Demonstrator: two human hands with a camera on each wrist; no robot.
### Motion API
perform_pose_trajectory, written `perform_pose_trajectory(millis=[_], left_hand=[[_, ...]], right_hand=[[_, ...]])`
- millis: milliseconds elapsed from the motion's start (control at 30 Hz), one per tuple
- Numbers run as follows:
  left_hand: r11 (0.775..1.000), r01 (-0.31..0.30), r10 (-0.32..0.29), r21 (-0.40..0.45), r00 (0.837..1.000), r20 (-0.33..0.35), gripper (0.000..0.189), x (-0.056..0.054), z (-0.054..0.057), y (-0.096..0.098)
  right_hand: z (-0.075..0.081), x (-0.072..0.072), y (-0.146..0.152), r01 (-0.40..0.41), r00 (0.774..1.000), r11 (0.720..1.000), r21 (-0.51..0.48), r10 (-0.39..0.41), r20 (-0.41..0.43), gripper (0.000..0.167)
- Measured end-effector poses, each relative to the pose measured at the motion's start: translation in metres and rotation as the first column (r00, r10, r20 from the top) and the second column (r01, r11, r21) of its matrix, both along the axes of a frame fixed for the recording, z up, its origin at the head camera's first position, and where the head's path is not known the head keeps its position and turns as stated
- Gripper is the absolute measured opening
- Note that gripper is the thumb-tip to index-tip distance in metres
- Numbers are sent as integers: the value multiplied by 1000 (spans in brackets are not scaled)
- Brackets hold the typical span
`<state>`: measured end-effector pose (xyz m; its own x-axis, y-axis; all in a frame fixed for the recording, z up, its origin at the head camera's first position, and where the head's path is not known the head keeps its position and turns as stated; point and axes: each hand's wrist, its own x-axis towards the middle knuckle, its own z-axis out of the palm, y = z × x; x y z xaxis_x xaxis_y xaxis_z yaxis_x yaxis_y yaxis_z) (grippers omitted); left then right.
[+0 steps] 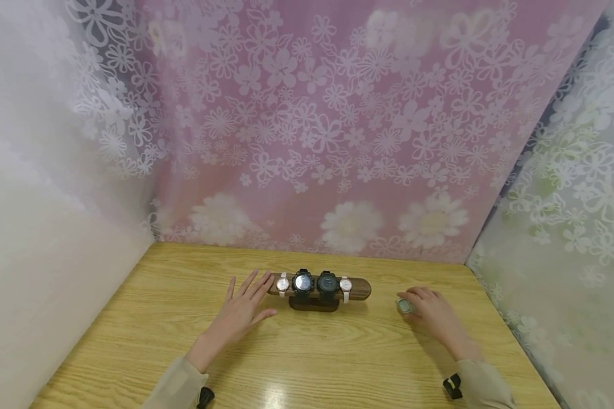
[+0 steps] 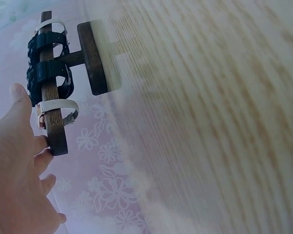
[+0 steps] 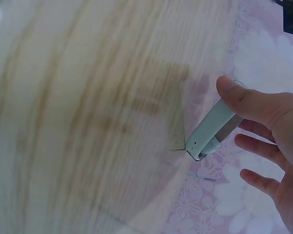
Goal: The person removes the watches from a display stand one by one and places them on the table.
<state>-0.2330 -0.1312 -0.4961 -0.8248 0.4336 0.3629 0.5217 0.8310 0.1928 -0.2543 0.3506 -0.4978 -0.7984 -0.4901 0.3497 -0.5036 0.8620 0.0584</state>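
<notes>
A dark wooden watch stand (image 1: 360,289) on a low base bears a white-strapped watch (image 1: 282,284), a black watch (image 1: 303,282), a second black watch (image 1: 328,283) and another white-strapped watch (image 1: 345,285). With fingers stretched out, my left hand (image 1: 235,316) touches the stand's left end; the left wrist view shows fingertips against that wooden end (image 2: 57,144). Right of the stand, my right hand (image 1: 436,316) pinches a pale green watch (image 1: 405,306) between thumb and fingers. Its buckled strap (image 3: 210,127) hangs as a loop; whether it touches the table I cannot tell.
Everything stands on a wood-grain table (image 1: 332,352). A pink flowered curtain (image 1: 312,142) hangs behind it, with pale panels at the left (image 1: 66,216) and right (image 1: 568,244). Black bands (image 1: 452,386) sit at the wrists.
</notes>
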Motion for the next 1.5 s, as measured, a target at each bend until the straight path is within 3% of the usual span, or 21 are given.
perform_pose_trajectory(millis=[200, 600, 867, 1167, 1500], left_hand=[[1000, 9, -9, -13, 999, -37, 76, -1, -4, 0], [1000, 18, -18, -1, 999, -34, 76, -1, -4, 0], [1000, 5, -5, -7, 1000, -11, 76, -1, -3, 0], [1000, 6, -5, 14, 1000, -26, 77, -3, -5, -1], [1000, 7, -7, 2, 999, -42, 77, -3, -6, -1]], right_hand=[[-2, -5, -3, 9, 1000, 1000, 28, -9, 23, 53], [-8, -10, -2, 72, 991, 997, 9, -72, 108, 50], [-9, -10, -3, 55, 996, 998, -14, -54, 68, 54], [-6, -10, -8, 113, 994, 985, -132, -111, 21, 46], [-3, -4, -16, 63, 994, 984, -168, -77, -77, 49]])
